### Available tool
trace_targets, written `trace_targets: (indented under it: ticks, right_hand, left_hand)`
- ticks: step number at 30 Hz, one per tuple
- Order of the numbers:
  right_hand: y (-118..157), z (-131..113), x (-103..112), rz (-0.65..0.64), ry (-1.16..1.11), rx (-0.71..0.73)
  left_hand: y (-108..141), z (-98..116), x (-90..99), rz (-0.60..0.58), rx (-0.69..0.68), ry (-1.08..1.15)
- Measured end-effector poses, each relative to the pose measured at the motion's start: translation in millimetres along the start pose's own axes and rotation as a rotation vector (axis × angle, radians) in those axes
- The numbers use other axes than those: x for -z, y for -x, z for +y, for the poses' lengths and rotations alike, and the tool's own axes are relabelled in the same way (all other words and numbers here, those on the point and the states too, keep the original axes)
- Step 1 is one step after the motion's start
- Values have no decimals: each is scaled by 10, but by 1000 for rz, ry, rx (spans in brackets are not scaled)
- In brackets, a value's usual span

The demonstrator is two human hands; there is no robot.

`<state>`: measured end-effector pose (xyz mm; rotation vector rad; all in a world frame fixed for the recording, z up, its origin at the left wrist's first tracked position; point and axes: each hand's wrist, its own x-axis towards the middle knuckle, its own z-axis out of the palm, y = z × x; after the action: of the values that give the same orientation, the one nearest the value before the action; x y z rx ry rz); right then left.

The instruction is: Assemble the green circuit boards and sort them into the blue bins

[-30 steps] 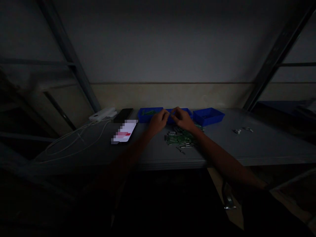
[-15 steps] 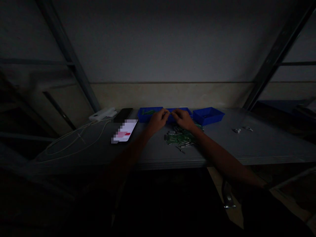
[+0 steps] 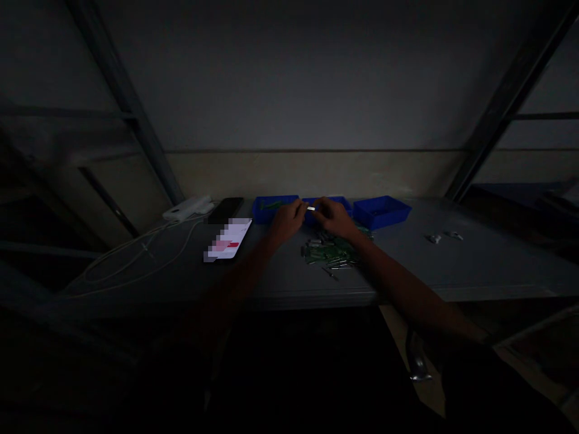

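Observation:
A small shiny metal piece [image 3: 311,208] spans the gap between my two hands, in front of the middle blue bin [image 3: 346,205]. My left hand [image 3: 289,218] pinches its left end. The fingers of my right hand [image 3: 332,216] are closed at its right end. Below my right hand a pile of green and metal parts [image 3: 332,252] lies on the grey table [image 3: 280,277]. Behind my left hand stands the left blue bin [image 3: 262,211], with green pieces inside. The right blue bin [image 3: 382,214] holds something dark, too dim to make out.
On the left lie a lit phone [image 3: 233,237], a dark flat object [image 3: 227,209] and a white device [image 3: 187,208] with cables. Small metal pieces [image 3: 434,239] rest at the right. A wall stands behind the table, between metal posts [image 3: 484,126].
My hands have turned slightly, and the shiny metal piece now shows between their fingertips. The picture is dimmer. The bins and the pile have not moved.

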<state>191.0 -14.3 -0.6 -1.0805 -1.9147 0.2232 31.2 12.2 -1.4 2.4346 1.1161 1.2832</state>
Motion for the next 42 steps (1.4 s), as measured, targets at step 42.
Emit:
trace_targets:
  ticks: [42]
  right_hand:
    - [-12,1,-9,10,106,-14]
  left_hand:
    - [35,12,-18,-19,-4,60]
